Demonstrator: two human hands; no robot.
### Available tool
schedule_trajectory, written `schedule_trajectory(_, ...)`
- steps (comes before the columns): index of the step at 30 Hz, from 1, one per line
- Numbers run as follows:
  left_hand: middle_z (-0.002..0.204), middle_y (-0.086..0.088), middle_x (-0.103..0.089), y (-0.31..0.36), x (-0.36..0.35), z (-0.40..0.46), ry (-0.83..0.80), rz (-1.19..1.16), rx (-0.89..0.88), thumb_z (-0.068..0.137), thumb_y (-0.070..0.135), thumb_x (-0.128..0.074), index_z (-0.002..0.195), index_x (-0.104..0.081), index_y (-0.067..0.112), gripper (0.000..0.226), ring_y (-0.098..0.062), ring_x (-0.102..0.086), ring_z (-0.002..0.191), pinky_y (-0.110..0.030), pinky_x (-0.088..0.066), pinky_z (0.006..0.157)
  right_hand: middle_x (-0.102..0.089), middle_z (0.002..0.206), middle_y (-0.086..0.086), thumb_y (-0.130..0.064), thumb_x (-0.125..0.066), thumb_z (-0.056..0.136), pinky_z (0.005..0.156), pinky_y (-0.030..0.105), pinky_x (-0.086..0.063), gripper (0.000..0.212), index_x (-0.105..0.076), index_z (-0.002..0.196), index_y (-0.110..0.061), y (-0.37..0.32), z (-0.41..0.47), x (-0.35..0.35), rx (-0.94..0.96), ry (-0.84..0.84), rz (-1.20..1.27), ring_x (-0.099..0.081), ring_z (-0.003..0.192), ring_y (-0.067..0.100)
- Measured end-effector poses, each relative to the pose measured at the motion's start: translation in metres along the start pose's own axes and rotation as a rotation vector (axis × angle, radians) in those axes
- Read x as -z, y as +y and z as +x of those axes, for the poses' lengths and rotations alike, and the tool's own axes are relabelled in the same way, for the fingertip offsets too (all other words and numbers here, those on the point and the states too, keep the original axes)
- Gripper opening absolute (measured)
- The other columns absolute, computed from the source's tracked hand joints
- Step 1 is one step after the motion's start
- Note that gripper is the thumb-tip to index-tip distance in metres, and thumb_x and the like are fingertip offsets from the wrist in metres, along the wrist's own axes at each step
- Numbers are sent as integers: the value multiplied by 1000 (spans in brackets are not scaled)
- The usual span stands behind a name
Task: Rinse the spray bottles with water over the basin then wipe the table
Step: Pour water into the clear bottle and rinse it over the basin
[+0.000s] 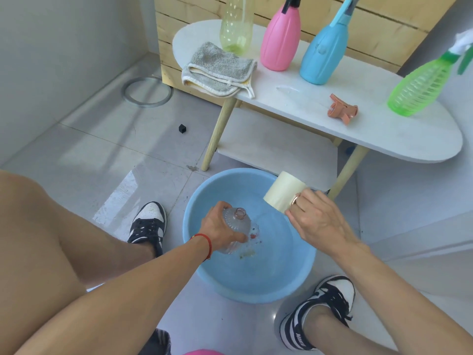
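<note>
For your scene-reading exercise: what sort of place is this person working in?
Probably a tiled washing corner at home. A round metal floor drain is set in the grey tiles, a blue plastic basin sits on the floor, and coloured spray bottles stand on a white oval table.

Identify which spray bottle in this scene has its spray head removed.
The clear ribbed bottle, held by the left hand over the blue basin. Its neck is open; the pink, blue and green bottles on the table keep their spray heads.
</note>
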State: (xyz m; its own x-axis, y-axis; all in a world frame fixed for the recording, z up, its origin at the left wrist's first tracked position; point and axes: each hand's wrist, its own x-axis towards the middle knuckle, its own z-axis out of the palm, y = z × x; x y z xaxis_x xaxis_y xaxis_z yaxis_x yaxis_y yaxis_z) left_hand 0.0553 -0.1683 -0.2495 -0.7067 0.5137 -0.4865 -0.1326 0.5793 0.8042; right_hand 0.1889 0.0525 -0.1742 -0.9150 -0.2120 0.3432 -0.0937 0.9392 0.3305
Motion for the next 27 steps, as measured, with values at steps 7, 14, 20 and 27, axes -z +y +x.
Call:
schedule_trajectory(7, 114, 5, -54, 59, 9, -4, 52, -64, 11, 58, 27, -96, 128, -45, 33, 87, -22, -59, 100, -41, -57, 77, -51, 63, -3, -23, -71, 96, 58, 36, -48, 35, -60, 64, -13, 39, 6, 51, -304, 81, 181, -52, 77, 25)
schedule_trajectory(14, 105, 12, -52, 147, 35, -19, -13, -81, -151, 57, 24, -97, 119, -52, 36, 78, -14, -58, 85, -31, -51, 56, -53, 54, 6, -43, -66, 97, 62, 30, -37, 52, -60, 60, -7, 96, 12, 137, -905, 204, 478, -51, 67, 22)
schedule_trajectory(20, 115, 5, -59, 215, 57, -28, -99, -27, -242, 30, 42, -92, 114, -56, 43, 92, -26, -64, 95, -33, -54, 52, -66, 63, -9, -39, -63, 96, 64, 34, -53, 44, -65, 66, -8, 162, -2, 150, -1462, 564, 880, -60, 65, 20)
schedule_trajectory(27, 115, 4, -63, 260, 61, -23, -139, -31, -301, 29, 39, -94, 107, -61, 42, 85, -29, -66, 94, -36, -54, 53, -56, 68, 4, -21, -60, 98, 65, 33, -57, 35, -57, 66, -9, 208, -5, 118, -1766, 570, 1145, -52, 67, 21)
